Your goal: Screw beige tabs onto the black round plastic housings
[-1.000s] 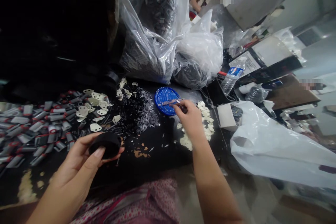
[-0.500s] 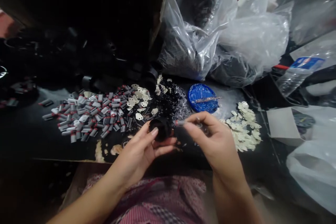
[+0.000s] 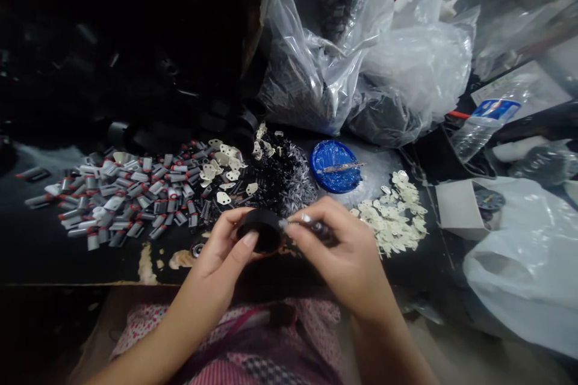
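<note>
Now the right hand (image 3: pixel 347 258), which a moment ago reached to the blue round lid (image 3: pixel 335 166) far on the worktop (image 3: pixel 54 246), pinches a thin dark stick (image 3: pixel 311 227) against the black round cap (image 3: pixel 261 230) gripped by the left hand (image 3: pixel 223 252).

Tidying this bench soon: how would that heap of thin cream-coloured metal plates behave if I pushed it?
The heap of thin cream-coloured metal plates lies loose and overlapping, so it would probably scatter rather than move together. The pieces look flat and light, likely sliding easily on the dark tabletop.
</note>
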{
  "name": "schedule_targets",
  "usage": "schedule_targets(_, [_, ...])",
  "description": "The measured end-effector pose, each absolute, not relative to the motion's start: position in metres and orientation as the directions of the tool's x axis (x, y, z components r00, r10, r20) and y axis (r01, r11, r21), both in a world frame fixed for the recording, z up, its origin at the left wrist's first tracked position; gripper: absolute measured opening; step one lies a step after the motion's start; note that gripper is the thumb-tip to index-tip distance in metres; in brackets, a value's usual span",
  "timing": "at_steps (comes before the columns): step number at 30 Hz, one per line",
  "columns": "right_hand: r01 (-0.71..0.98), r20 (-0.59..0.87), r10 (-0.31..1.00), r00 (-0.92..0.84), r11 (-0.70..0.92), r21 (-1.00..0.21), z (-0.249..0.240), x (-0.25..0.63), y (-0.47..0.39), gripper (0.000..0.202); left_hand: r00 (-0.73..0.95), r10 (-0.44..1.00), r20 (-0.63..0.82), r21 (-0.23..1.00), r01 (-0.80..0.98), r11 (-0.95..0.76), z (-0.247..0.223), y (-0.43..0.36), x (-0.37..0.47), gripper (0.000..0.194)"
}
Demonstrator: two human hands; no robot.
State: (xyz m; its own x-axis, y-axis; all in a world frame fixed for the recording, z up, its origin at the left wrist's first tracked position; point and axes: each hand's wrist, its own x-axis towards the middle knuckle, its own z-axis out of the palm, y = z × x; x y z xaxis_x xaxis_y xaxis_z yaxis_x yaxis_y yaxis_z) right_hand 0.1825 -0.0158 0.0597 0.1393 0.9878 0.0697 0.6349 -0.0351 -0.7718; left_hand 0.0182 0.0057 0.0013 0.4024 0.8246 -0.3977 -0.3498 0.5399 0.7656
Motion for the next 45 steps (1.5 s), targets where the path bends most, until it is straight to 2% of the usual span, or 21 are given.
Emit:
schedule_targets(2, [0.657, 0.088, 0.991, 0.103, -0.001, -0.754, 0.061, 0.184, -0.017, 0.002, 0.43, 0.797, -0.424, 0.712, -0.385, 0.587, 0.003, 0.005, 0.018, 0.014])
schedule_targets(4, [0.611, 0.026, 0.998, 0.058, -0.015, -0.791, 0.062, 0.188, -0.019, 0.011, 0.465, 0.762, -0.45, 0.644, -0.422, 0.638, 0.005, 0.005, 0.017, 0.014])
schedule_targets(7, [0.389, -0.17, 0.98, -0.1, -0.119, -0.914, 0.059, 0.196, -0.023, 0.025, 0.528, 0.699, -0.482, 0.566, -0.421, 0.709, 0.006, 0.002, 0.012, 0.015])
schedule_targets(10, [0.197, -0.285, 0.933, -0.22, -0.244, -0.95, 0.05, 0.2, -0.028, 0.025, 0.573, 0.639, -0.513, 0.526, -0.378, 0.762, 0.002, -0.004, 0.004, 0.018])
schedule_targets(15, [0.146, -0.356, 0.923, -0.145, -0.336, -0.93, 0.039, 0.194, -0.034, 0.015, 0.61, 0.627, -0.485, 0.598, -0.292, 0.746, -0.009, -0.015, -0.007, 0.016])
schedule_targets(20, [0.143, -0.387, 0.908, -0.157, -0.367, -0.919, 0.039, 0.188, -0.03, 0.018, 0.579, 0.597, -0.555, 0.514, -0.325, 0.794, -0.002, -0.014, -0.008, 0.015])
schedule_targets(21, [0.207, -0.371, 0.923, -0.102, -0.345, -0.916, 0.038, 0.187, -0.028, 0.018, 0.555, 0.609, -0.566, 0.513, -0.341, 0.788, 0.0, -0.012, -0.008, 0.014])
schedule_targets(23, [0.455, -0.248, 0.965, 0.081, -0.257, -0.852, 0.031, 0.185, -0.024, 0.016, 0.483, 0.664, -0.571, 0.538, -0.39, 0.747, 0.002, -0.009, -0.008, 0.014])
schedule_targets(25, [0.74, -0.059, 0.982, 0.177, -0.172, -0.65, 0.022, 0.183, -0.019, 0.013, 0.418, 0.718, -0.557, 0.58, -0.423, 0.696, 0.002, -0.006, -0.007, 0.015])
schedule_targets(27, [0.892, 0.037, 0.991, 0.132, -0.102, -0.441, 0.013, 0.182, -0.014, 0.012, 0.395, 0.74, -0.545, 0.603, -0.429, 0.673, 0.001, -0.004, -0.006, 0.014])
schedule_targets(30, [0.946, 0.048, 0.997, 0.064, -0.045, -0.321, 0.005, 0.181, -0.012, 0.01, 0.367, 0.746, -0.556, 0.605, -0.436, 0.666, 0.001, -0.003, -0.002, 0.012])
schedule_targets(32, [0.941, 0.06, 0.997, 0.055, -0.032, -0.336, 0.005, 0.181, -0.013, 0.009, 0.341, 0.752, -0.565, 0.605, -0.448, 0.658, 0.001, -0.003, 0.001, 0.011])
schedule_targets(37, [0.854, 0.147, 0.989, -0.006, 0.082, -0.514, 0.017, 0.173, -0.021, 0.007, 0.315, 0.767, -0.559, 0.584, -0.508, 0.634, 0.005, 0.002, 0.008, 0.012])
schedule_targets(42, [0.786, 0.247, 0.969, 0.029, 0.131, -0.604, 0.02, 0.164, -0.027, 0.004, 0.345, 0.741, -0.576, 0.542, -0.517, 0.662, 0.012, 0.004, 0.014, 0.011])
schedule_targets(45, [0.772, 0.34, 0.94, 0.017, 0.204, -0.602, 0.017, 0.164, -0.029, 0.009, 0.381, 0.716, -0.585, 0.485, -0.543, 0.685, 0.013, 0.003, 0.015, 0.012])
